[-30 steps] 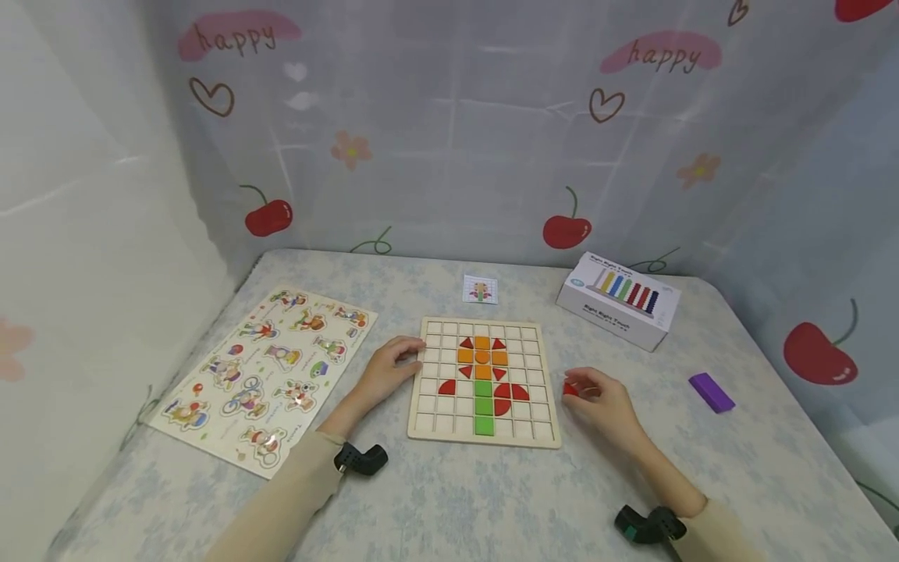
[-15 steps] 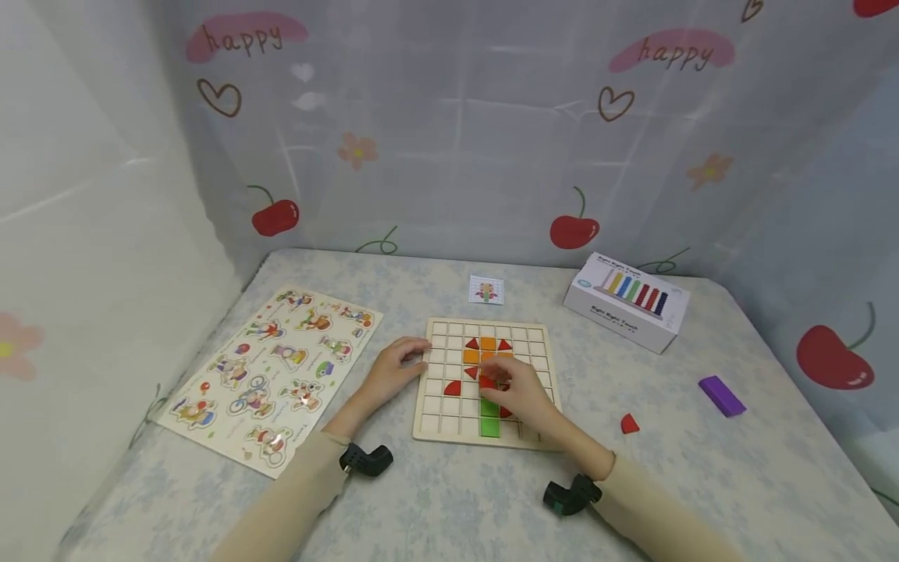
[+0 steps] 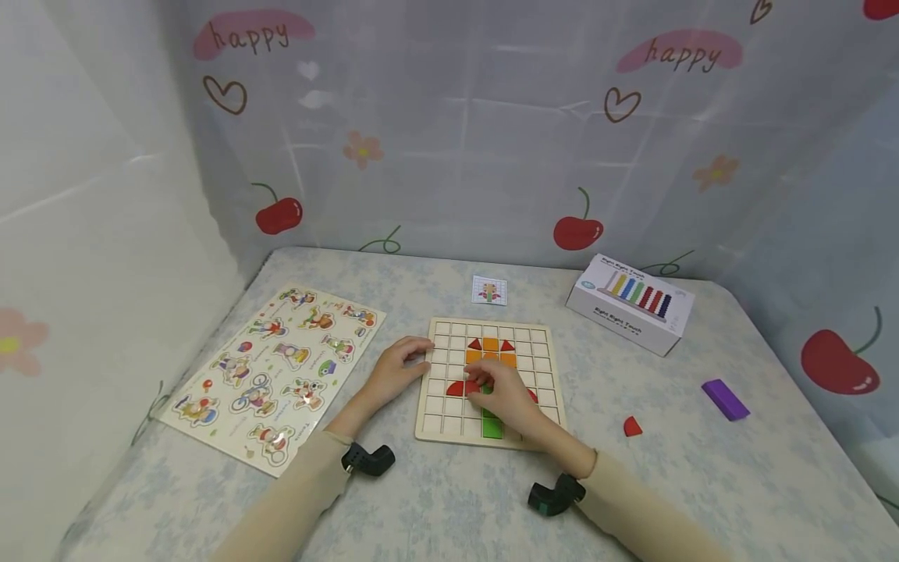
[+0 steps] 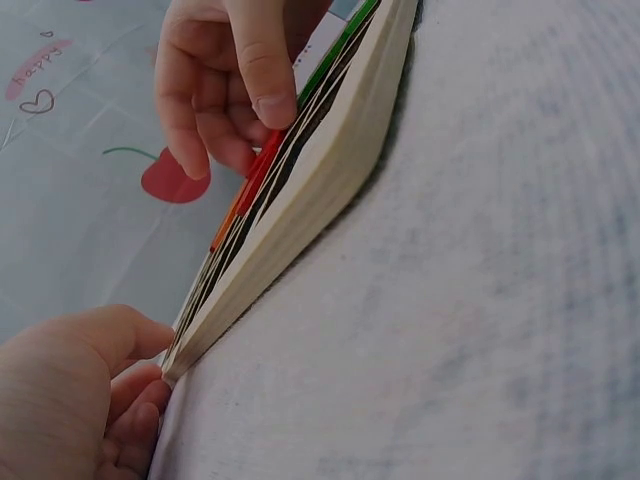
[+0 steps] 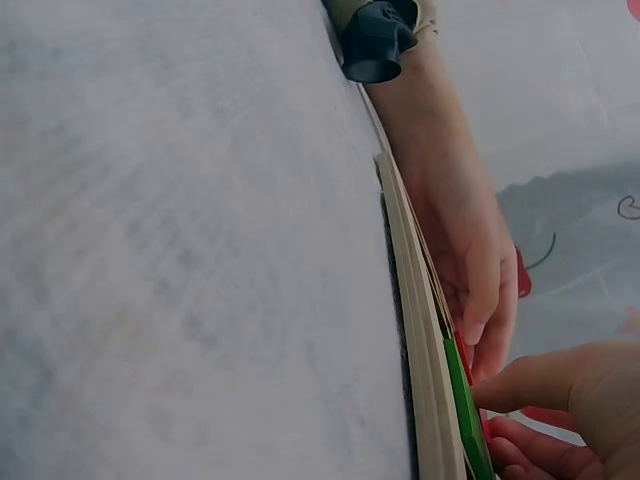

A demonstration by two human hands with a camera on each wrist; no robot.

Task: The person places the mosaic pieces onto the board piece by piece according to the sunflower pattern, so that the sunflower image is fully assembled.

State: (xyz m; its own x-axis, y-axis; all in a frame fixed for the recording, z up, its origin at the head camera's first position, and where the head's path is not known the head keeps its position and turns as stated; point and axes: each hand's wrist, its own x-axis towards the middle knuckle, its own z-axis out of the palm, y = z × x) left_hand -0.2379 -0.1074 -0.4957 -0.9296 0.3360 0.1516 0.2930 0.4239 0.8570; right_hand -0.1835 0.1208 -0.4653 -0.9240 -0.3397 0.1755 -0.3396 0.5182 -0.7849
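A square wooden grid board [image 3: 438,428] lies mid-table, bearing orange squares [image 3: 490,344], red triangles [image 3: 507,346], green squares [image 3: 492,427] and red quarter-circle pieces [image 3: 455,388]. My left hand [image 3: 397,371] holds the board's left edge, its fingers curved at the rim. Over the board's middle, my right hand [image 3: 507,396] pinches a red quarter-circle piece [image 4: 262,168] low against the grid, left of the green column. That hand covers part of the pattern. Another red quarter-circle [image 3: 632,426] lies on the table to the right.
A small pattern card [image 3: 488,290] lies behind the board. To the left is a picture puzzle board [image 3: 281,367]. At the right stand a white box [image 3: 628,308] and a purple block [image 3: 726,400]. A patterned curtain [image 3: 449,140] hangs behind the table.
My right hand has moved left from beside the board to its middle, with a red piece. One red piece now shows on the table. My left hand keeps to the board's edge.
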